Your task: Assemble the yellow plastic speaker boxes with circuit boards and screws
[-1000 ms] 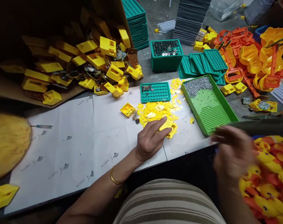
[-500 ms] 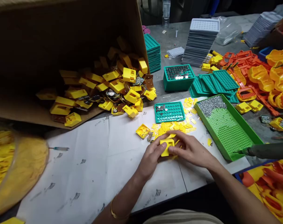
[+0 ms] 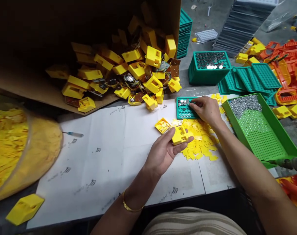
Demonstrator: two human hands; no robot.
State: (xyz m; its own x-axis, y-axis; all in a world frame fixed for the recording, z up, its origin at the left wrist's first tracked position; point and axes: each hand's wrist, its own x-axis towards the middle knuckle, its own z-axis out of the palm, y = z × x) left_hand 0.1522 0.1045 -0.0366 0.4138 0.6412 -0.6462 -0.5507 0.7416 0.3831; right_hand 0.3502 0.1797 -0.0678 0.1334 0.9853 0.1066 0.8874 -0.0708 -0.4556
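My left hand (image 3: 161,151) holds a small yellow plastic housing (image 3: 179,135) with cut-outs, between thumb and fingers. Over the teal tray (image 3: 185,115) is my right hand (image 3: 208,109), its thumb and fingertips pinched together at the silver button cells (image 3: 183,102). Whatever may be in that pinch is hidden by the fingers. Just left of the held housing lies an open yellow half-shell (image 3: 162,125). Thin yellow plastic pieces (image 3: 199,140) are heaped on the white paper below the tray.
A cardboard box (image 3: 89,9) spills yellow housings (image 3: 153,56) with wires. Right of my hands sits a green perforated tray (image 3: 266,137) of small screws, with a screwdriver tip (image 3: 283,162) over its near edge. A tub (image 3: 44,150) of yellow pieces stands left.
My right hand has left the yellow housing and reached forward to the teal tray. The left hand keeps the housing, now turned. The view has shifted.
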